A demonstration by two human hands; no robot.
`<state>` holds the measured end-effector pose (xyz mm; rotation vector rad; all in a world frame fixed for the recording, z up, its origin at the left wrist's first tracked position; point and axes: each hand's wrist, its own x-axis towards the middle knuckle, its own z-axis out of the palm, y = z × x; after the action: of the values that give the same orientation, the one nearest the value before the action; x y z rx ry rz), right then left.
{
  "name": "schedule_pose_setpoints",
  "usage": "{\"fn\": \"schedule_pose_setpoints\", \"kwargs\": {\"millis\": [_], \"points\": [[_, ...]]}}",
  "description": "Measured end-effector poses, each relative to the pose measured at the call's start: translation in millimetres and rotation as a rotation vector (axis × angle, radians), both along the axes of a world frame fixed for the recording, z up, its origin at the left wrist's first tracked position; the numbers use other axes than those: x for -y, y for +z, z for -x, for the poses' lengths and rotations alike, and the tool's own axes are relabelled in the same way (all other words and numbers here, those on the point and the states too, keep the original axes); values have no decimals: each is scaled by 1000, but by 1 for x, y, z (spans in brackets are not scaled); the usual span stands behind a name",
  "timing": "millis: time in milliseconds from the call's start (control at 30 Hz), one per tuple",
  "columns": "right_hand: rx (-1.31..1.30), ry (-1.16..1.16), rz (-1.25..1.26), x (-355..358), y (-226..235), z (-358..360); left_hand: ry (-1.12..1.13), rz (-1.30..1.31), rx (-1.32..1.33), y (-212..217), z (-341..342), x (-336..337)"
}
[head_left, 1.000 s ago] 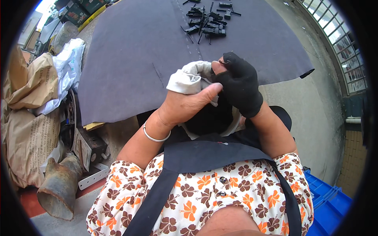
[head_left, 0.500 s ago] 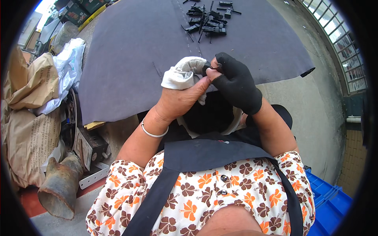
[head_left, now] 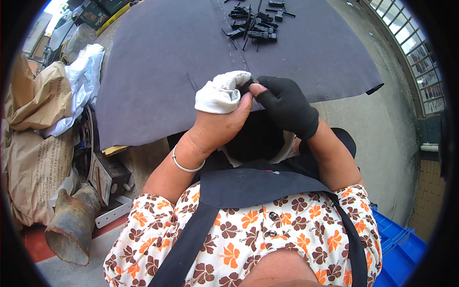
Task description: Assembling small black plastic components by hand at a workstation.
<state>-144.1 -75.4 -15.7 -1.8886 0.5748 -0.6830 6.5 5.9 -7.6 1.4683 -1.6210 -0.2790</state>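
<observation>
Grey cloth [head_left: 153, 71], black part [head_left: 245, 88] between hands [head_left: 288, 107]

Single head view, left of a side-by-side fisheye pair. Sits above the shirt [head_left: 249, 218], looks steeply down and forward. Shirt nearest, fills bottom; left hand [head_left: 221, 117] and right hand [head_left: 287, 107] mid-frame, close; grey cloth [head_left: 158, 62] farther off, runs past top edge.
</observation>
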Motion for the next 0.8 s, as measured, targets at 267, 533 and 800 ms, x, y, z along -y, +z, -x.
{"fn": "schedule_pose_setpoints", "kwargs": {"millis": [267,533,800], "points": [[11,37,-316,-3,12,4,-53,4,-93,6,6,-6],[10,81,217,11,-3,14,-170,-216,-937,16,-1,-6],[146,-33,-41,3,4,8,-310,-481,-827,24,4,-8]]}}
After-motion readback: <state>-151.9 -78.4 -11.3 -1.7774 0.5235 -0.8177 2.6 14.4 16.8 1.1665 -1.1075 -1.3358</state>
